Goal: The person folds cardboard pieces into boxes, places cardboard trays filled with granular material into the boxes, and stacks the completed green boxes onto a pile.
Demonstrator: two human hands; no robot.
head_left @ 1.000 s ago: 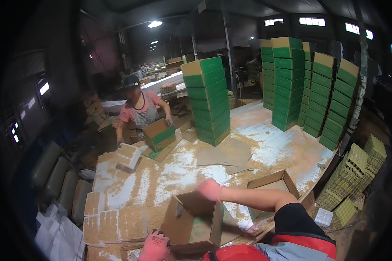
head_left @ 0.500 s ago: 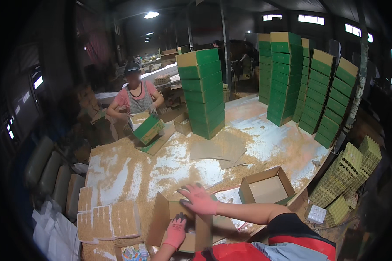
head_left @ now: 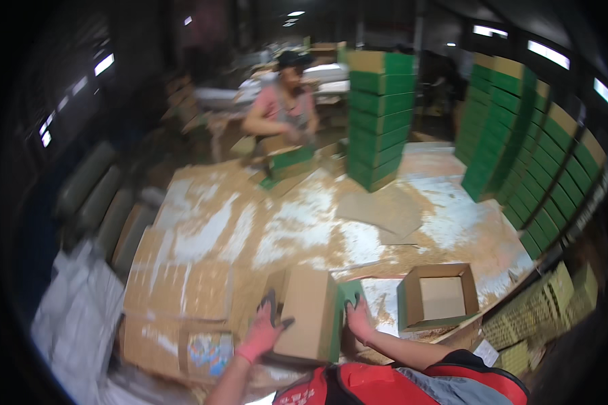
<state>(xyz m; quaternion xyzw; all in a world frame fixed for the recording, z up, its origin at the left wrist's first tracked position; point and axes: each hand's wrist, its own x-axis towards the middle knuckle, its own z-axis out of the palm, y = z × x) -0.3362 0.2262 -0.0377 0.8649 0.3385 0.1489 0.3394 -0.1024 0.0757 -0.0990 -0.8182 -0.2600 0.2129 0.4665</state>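
Observation:
A cardboard box (head_left: 306, 310) stands directly before me, its plain brown panel facing up and a green side toward the right. My left hand (head_left: 265, 331), in a pink glove with dark fingertips, holds its left edge with thumb and fingers apart. On the opposite side, my right hand (head_left: 359, 320) in a matching glove presses against the green side, next to a green flap (head_left: 349, 291). Both hands brace the box between them. What is inside it is hidden. Right of my right hand sits an open, green-sided carton (head_left: 437, 295).
A co-worker (head_left: 285, 101) handles a green carton (head_left: 292, 159) across the table. Tall green carton stacks (head_left: 380, 121) stand at the back and right. Flat cardboard sheets (head_left: 382, 210) lie mid-table. White-edged slabs (head_left: 182, 287) and a box of small colourful packets (head_left: 209, 352) are at left.
The box has been turned, so a brown panel faces up instead of its open inside. My left hand came out of it to its left edge; my right hand moved down to its right side.

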